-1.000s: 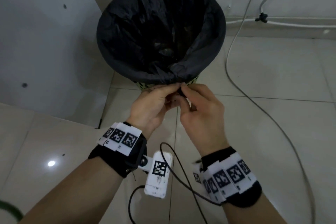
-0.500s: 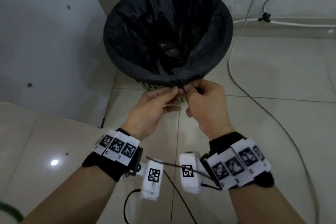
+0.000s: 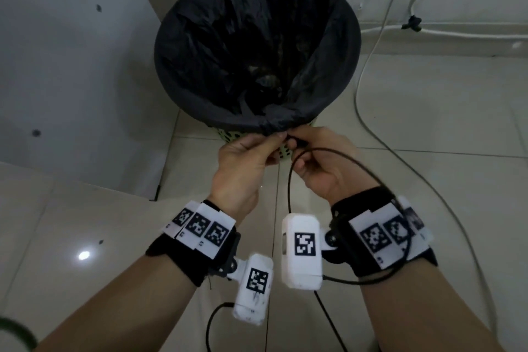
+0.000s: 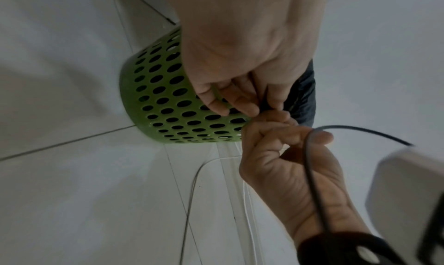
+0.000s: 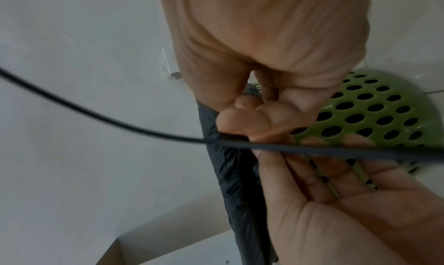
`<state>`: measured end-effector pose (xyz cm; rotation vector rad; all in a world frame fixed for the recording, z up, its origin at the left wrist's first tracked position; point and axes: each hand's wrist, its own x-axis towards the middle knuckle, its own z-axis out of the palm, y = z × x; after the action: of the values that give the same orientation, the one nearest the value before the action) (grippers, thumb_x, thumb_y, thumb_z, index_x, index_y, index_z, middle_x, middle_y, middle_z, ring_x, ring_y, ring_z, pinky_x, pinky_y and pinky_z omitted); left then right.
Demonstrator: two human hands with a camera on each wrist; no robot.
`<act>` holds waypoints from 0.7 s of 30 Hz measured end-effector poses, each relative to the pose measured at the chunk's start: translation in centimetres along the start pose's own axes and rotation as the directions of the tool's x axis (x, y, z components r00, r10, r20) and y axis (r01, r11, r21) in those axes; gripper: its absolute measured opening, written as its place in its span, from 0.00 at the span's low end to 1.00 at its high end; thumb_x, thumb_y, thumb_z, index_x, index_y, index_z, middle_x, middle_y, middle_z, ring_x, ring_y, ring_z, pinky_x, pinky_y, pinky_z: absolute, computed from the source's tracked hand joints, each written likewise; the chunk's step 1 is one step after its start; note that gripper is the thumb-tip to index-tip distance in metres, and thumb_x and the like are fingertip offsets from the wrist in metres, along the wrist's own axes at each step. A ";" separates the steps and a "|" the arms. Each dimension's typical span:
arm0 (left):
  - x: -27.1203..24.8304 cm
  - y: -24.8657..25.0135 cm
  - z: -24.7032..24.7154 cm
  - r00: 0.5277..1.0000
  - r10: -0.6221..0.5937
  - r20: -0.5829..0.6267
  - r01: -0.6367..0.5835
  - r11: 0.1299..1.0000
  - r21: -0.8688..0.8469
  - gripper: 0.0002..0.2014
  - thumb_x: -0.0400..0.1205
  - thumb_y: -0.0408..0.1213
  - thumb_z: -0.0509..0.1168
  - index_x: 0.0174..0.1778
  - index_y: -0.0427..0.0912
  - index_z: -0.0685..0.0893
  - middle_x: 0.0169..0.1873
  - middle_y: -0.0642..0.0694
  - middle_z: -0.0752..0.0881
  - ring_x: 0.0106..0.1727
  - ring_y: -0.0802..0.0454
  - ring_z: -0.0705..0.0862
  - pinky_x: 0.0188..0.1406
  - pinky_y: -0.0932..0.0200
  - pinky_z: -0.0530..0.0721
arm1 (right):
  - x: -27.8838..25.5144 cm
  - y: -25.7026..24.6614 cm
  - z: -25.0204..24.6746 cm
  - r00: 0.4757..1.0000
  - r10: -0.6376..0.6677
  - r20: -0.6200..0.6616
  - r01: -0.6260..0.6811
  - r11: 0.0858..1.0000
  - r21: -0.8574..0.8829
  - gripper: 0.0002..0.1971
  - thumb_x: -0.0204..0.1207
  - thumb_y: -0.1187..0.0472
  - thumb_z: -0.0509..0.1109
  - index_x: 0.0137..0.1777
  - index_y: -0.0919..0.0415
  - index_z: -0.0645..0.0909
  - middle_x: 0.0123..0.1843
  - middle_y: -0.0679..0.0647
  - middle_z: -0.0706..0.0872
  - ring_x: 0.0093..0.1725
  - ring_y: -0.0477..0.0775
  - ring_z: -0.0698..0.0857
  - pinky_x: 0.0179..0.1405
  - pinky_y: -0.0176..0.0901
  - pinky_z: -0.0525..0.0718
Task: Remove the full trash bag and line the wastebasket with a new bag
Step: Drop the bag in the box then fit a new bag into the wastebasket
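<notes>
A black trash bag (image 3: pixel 257 46) lines the green perforated wastebasket (image 3: pixel 228 136), its edge folded over the rim. Some dark rubbish lies at the bottom. At the near rim the bag's edge is gathered into a small knot. My left hand (image 3: pixel 278 138) and right hand (image 3: pixel 294 140) meet there, and each pinches the gathered plastic with curled fingers. In the left wrist view the left hand (image 4: pixel 240 104) grips in front of the wastebasket (image 4: pixel 163 98). In the right wrist view the right hand (image 5: pixel 252 102) pinches the trash bag (image 5: pixel 235 174) beside the wastebasket (image 5: pixel 374 113).
The wastebasket stands on a tiled floor (image 3: pixel 428 123) in a corner, with a grey panel (image 3: pixel 71 66) to its left. A grey cable (image 3: pixel 371 128) trails over the floor on the right. A black camera cable (image 3: pixel 288 180) loops over my right hand.
Both hands have stayed at the gathered bag edge on the near rim. My right wrist has turned, and the black camera cable now loops over that hand.
</notes>
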<state>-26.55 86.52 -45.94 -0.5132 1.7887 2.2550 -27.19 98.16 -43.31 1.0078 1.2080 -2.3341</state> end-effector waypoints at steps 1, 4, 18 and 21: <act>0.1 0.1 0.1 1.000 -0.009 -0.010 0.009 1.000 -0.017 0.03 0.78 0.30 0.73 0.38 0.35 0.89 0.37 0.38 0.89 0.40 0.46 0.84 0.47 0.54 0.84 | -0.2 0.3 0.0 0.997 -0.078 -0.016 0.078 0.997 0.006 0.06 0.79 0.71 0.69 0.40 0.66 0.77 0.22 0.55 0.80 0.13 0.44 0.72 0.13 0.31 0.73; 0.3 0.3 0.2 0.999 -0.040 -0.014 0.039 0.998 -0.057 0.04 0.78 0.30 0.72 0.37 0.35 0.88 0.37 0.37 0.88 0.40 0.47 0.85 0.42 0.58 0.85 | -1.4 1.6 -0.3 0.942 -0.336 -0.020 0.336 0.942 -0.005 0.03 0.80 0.70 0.70 0.48 0.69 0.79 0.32 0.65 0.83 0.21 0.53 0.80 0.23 0.43 0.84; 0.6 1.0 -1.1 0.957 -0.244 0.156 0.268 0.951 -0.153 0.10 0.82 0.30 0.63 0.56 0.35 0.85 0.39 0.40 0.86 0.39 0.50 0.84 0.39 0.53 0.89 | 0.0 4.6 -1.7 0.294 -0.905 0.307 0.779 0.041 -0.625 0.05 0.75 0.71 0.74 0.46 0.65 0.90 0.42 0.54 0.90 0.40 0.44 0.85 0.43 0.28 0.82; 0.3 0.9 -1.3 0.948 -0.224 0.227 0.259 0.955 -0.143 0.08 0.83 0.32 0.63 0.53 0.38 0.86 0.37 0.44 0.87 0.38 0.53 0.85 0.44 0.52 0.89 | 0.1 4.6 -1.5 0.339 -0.905 0.256 0.772 0.112 -0.625 0.03 0.74 0.68 0.75 0.43 0.63 0.90 0.43 0.53 0.89 0.42 0.47 0.87 0.45 0.33 0.84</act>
<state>-26.96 85.00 -45.47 -0.4774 1.3601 2.2078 -24.04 96.64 -46.60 0.1600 3.0972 -1.9594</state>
